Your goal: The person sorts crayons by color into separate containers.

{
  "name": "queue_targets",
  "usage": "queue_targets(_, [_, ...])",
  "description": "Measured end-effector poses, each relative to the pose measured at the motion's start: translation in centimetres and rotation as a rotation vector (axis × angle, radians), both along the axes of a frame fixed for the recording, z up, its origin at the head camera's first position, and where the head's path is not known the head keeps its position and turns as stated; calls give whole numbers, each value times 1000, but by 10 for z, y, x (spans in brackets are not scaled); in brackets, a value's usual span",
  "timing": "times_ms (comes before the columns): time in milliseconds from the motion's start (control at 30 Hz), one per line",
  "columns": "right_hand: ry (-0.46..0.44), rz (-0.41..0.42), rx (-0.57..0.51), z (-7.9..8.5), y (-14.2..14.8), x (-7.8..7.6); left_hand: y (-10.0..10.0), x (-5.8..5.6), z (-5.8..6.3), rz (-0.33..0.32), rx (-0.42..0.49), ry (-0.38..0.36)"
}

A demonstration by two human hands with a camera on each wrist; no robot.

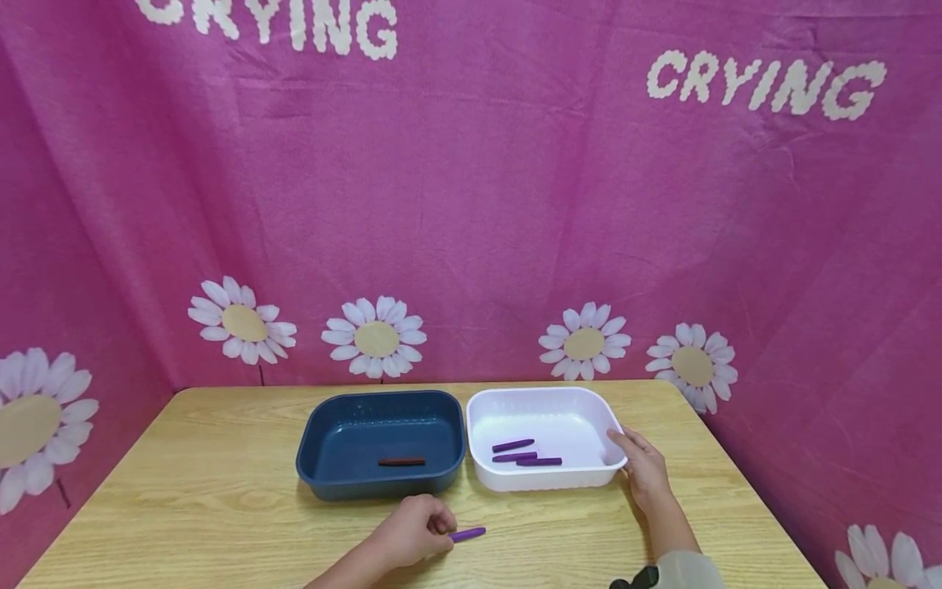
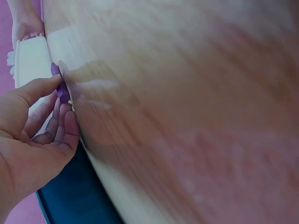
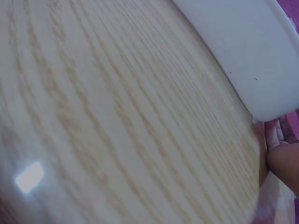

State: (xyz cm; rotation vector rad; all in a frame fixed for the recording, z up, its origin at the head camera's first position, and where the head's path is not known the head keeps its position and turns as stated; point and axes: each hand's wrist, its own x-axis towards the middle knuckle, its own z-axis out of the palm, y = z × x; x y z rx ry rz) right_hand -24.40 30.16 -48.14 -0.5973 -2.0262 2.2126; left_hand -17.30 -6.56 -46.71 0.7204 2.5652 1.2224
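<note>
Between thumb and fingertips, my left hand pinches a purple crayon low over the wooden table, in front of the two trays. The left wrist view shows that crayon held at the fingertips. My right hand holds the right end of a white tray, its thumb at the rim. Inside this tray lie three dark purple crayons. In the right wrist view the right hand is partly hidden behind the tray's corner.
A dark blue tray stands left of the white one, close beside it, with one brown crayon inside. The wooden table runs back to a pink curtain printed with daisies.
</note>
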Motion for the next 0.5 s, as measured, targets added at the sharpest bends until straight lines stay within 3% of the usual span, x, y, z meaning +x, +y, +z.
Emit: queue_targets(500, [-10,16,18,1,-1,0,1,-4,2,-6,-29,12])
